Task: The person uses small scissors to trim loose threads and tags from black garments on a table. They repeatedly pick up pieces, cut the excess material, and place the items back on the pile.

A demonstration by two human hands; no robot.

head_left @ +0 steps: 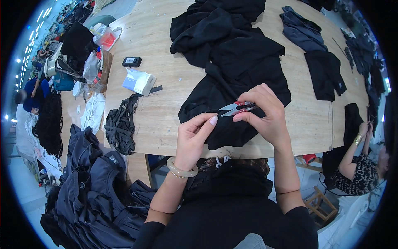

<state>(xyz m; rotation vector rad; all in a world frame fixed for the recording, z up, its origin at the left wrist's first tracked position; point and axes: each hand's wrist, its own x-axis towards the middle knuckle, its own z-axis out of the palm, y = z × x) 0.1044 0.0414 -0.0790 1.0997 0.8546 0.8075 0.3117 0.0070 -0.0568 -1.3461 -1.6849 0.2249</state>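
Observation:
Over the black garment (244, 62) on the wooden table, my right hand (267, 114) grips a pair of red-handled thread snips (236, 108). Their two metal blades are spread and point left. Just left of the blade tips, my left hand (195, 130) has thumb and forefinger pinched together. What the pinch holds is too small to make out against the dark cloth. The garment spreads in loose folds from beneath both hands to the far edge of the table.
Dark strips (121, 124), a tissue pack (139, 81) and a small black device (132, 62) lie left on the table (161, 116). Dark garments (95, 186) are heaped at lower left. Folded dark pieces (323, 70) lie right, near a co-worker (358, 170).

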